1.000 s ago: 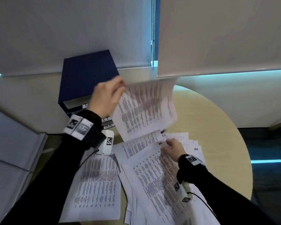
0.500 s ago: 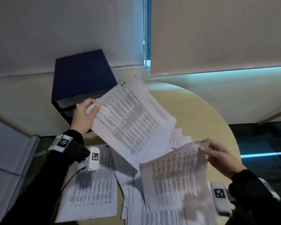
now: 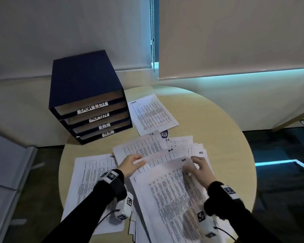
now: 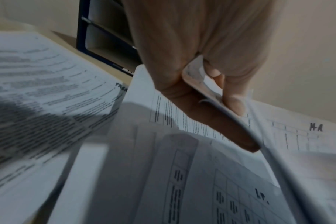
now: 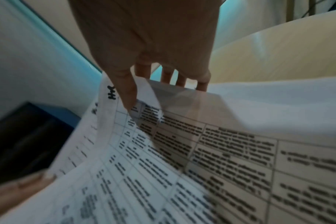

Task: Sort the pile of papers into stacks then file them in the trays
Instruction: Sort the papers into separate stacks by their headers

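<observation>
A loose pile of printed papers (image 3: 165, 190) covers the middle of the round table (image 3: 218, 130). My left hand (image 3: 132, 163) pinches the left edge of one sheet of the pile between thumb and fingers (image 4: 233, 104). My right hand (image 3: 199, 168) holds the top sheet (image 3: 168, 186), marked H.R., by its far right corner, thumb (image 5: 128, 94) on top and fingers underneath. The blue tray unit (image 3: 84, 81), labelled TASK LIST, ADMIN, I.T. and H.R., stands at the back left. One sheet (image 3: 151, 114) lies flat beside it, and another (image 3: 89, 181) lies at the left.
Window blinds (image 3: 235, 35) and a bead chain (image 3: 152, 32) hang behind the table. The table's bare wood shows at the right and far side. A grey panel (image 3: 5, 172) stands off the table's left edge.
My left hand let go of its raised sheet, which now lies right of the trays, and came down to the pile. My right hand lowered with its sheet onto the pile.
</observation>
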The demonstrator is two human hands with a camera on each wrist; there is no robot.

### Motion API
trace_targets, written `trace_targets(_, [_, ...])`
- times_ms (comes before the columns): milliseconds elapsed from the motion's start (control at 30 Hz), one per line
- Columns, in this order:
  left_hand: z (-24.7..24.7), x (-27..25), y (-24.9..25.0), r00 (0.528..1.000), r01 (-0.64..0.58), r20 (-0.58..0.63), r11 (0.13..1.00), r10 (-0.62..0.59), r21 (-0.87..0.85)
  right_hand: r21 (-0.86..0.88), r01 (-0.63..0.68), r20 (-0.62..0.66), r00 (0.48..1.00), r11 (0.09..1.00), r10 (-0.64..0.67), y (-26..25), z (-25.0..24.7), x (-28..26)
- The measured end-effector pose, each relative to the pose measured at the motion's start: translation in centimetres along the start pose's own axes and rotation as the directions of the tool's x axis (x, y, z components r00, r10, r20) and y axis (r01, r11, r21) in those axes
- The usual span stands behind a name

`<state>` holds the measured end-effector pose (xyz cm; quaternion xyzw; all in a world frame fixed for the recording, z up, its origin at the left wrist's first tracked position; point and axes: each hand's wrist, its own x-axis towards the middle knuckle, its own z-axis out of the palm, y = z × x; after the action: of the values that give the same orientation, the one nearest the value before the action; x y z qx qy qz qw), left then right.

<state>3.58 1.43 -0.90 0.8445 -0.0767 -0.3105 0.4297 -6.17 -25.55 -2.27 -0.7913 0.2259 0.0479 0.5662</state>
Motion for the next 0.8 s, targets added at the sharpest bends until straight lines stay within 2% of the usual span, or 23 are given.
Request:
trace_targets(133, [0.5, 0.7, -0.8, 0.999, 0.025, -0.033, 0.999, -0.026, -0.031, -0.094, -0.063, 0.049, 0.997, 0.994, 0.067, 1.5, 1.2, 1.2])
trace_targets(233, [1.0, 0.9, -1.2, 0.983, -0.033, -0.172, 0.986, 0.062, 0.161, -0.148, -0.033, 0.034, 0.999, 0.988, 0.039, 1.1, 1.5, 1.6])
trace_targets(333, [1.9, 0.9, -0.9, 0.95, -0.108, -0.237, 0.924, 0.205, 0.368, -0.155, -0.074, 0.056, 0.995, 0.985, 0.084, 0.9, 1.7, 2.0])
trace_targets(467, [2.2, 1.0, -0.7, 0.938, -0.141, -0.206, 0.848, 0.28, 0.511, -0.103, -0.122, 0.047, 0.991, 0.987, 0.128, 1.1, 1.7, 2.5])
trace_targets(633, [1.8, 1.2, -0.5, 0.935, -0.19, -0.136, 0.785, 0.329, 0.59, -0.074, -0.151, 0.032, 0.988, 0.986, 0.154, 1.0, 1.9, 2.7])
trace_targets(700, [1.7, 0.9, -0.2, 0.93, -0.208, -0.104, 0.736, 0.354, 0.644, -0.114, -0.123, 0.005, 0.992, 0.986, 0.124, 1.2, 2.1, 2.5])
trace_targets(800, [2.0, 0.8, -0.6, 0.879, -0.268, -0.113, 0.675, 0.463, 0.687, -0.234, -0.035, -0.109, 0.994, 0.972, 0.009, 1.3, 2.3, 1.7])
